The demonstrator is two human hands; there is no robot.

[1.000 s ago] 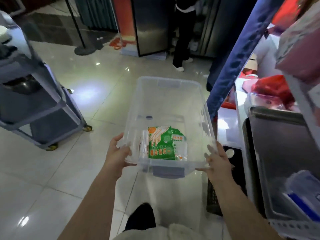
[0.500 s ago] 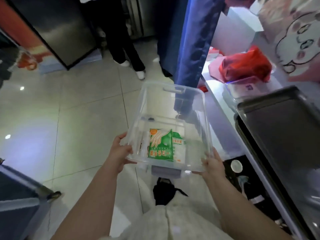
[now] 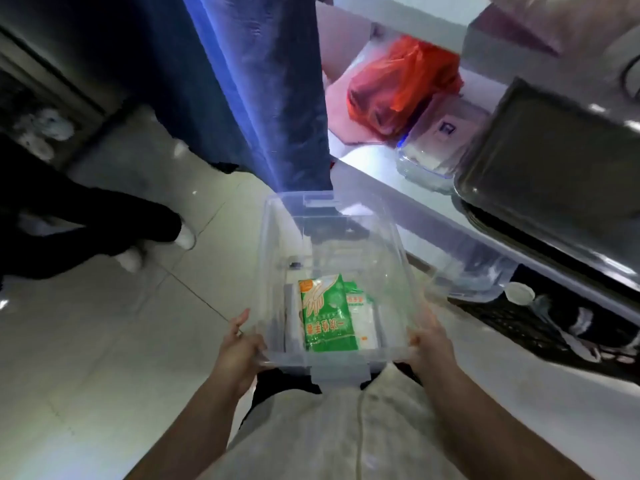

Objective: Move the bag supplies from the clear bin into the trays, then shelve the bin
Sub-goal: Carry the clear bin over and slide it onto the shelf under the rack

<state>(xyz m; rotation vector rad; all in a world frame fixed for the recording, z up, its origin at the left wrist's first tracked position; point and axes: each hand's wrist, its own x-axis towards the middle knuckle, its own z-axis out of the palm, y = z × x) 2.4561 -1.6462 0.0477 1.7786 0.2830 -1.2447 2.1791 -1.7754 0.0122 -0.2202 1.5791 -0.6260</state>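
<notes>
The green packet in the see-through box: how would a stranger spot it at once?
Find the clear plastic bin held by the left hand and right hand. On its floor, at the near end, lies the flat green packet. Unlike the white packet beside it, it is bright green with a white hand drawing.

Reaching forward with both bare forearms, converging from the lower corners. Gripping the near left corner of a clear rectangular plastic bin (image 3: 264,258) with the left hand (image 3: 239,351), thumb raised beside the wall. Clasping the near right corner with the right hand (image 3: 429,344), fingers curled against the rim.
</notes>
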